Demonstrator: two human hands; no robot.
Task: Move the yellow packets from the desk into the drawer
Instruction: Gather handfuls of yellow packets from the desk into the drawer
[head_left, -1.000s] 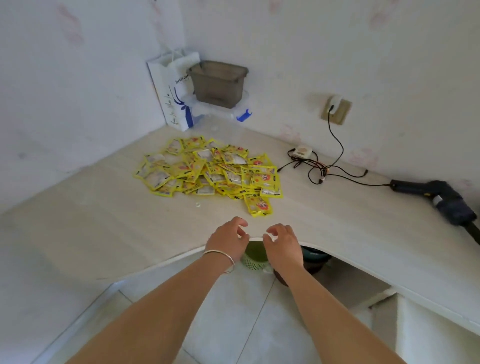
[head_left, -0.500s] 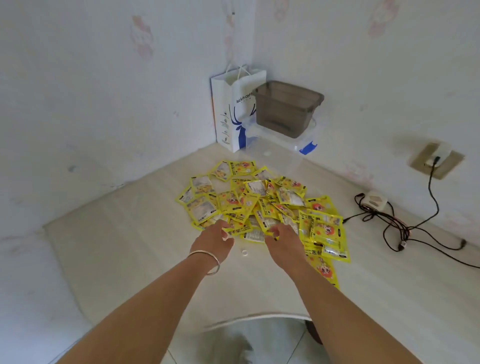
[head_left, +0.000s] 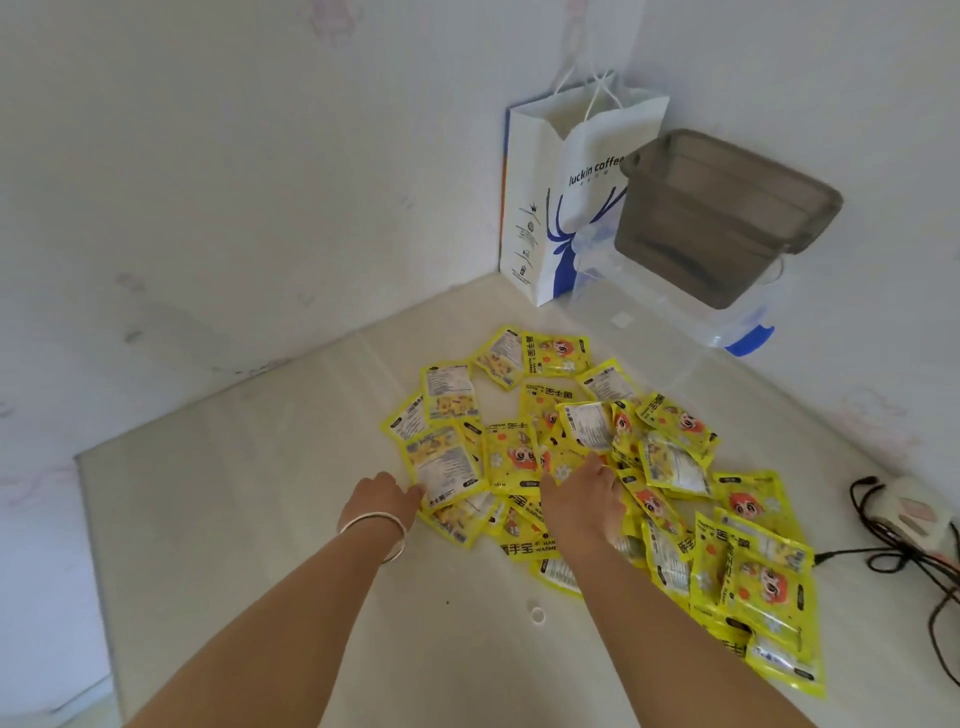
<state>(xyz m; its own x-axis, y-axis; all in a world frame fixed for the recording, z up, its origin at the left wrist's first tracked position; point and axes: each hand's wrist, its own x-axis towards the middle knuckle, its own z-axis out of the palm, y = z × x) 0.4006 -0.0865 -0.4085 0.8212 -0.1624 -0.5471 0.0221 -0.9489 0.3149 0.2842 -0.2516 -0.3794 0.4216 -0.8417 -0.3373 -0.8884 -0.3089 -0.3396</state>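
While both hands sat at near edge of pile, gathering step looked just begun. Left hand (head_left: 382, 501) touched packet edge, right hand (head_left: 584, 496) lay flat on yellow packets (head_left: 561, 467); grip state couldn't tell. Roughly thirty packets on desk (head_left: 260, 493). Drawer not in view; next needs a scoop, imo.

The bench (head_left: 249, 545) lies bare to the left of the yellow packets (head_left: 597, 467) and along its near edge, so both forearms reach in from there unhindered. A small white ring (head_left: 536, 615) sits alone on the near stretch. At the back corner a white paper bag (head_left: 561, 197) and a grey bin (head_left: 722, 218) on a clear box (head_left: 691, 312) block the way. Black cables (head_left: 914, 556) and a white adapter (head_left: 917, 512) crowd the right side.
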